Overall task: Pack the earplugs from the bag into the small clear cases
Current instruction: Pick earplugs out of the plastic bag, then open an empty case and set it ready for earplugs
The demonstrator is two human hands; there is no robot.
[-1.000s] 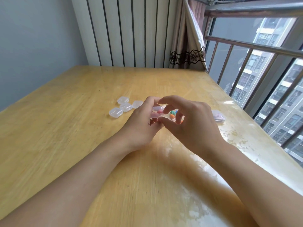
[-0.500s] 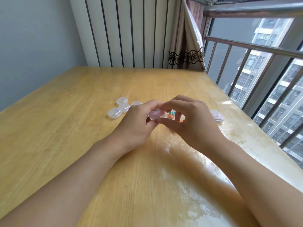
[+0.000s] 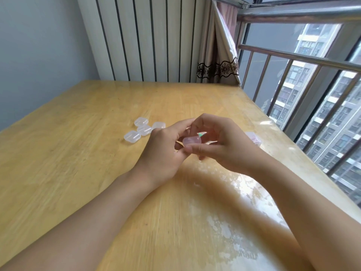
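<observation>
Both hands meet over the middle of the wooden table. Between them is a small clear case with a pinkish tint. My left hand holds it from the left with thumb and fingers, and my right hand pinches it from the right, thumb under and fingers curled over the top. A glimpse of the earplug bag with coloured bits shows behind the case, mostly hidden by my right hand. Several empty clear cases lie clustered on the table left of my hands.
More pinkish cases lie stacked beyond my right hand near the table's right edge. A window railing runs along the right side, a curtain and ribbed white panel stand behind the table, and a grey wall is on the left.
The case has turned in my fingers and sits lower between the hands. My right thumb now lies under it, and the fingers curl closer over the top.
</observation>
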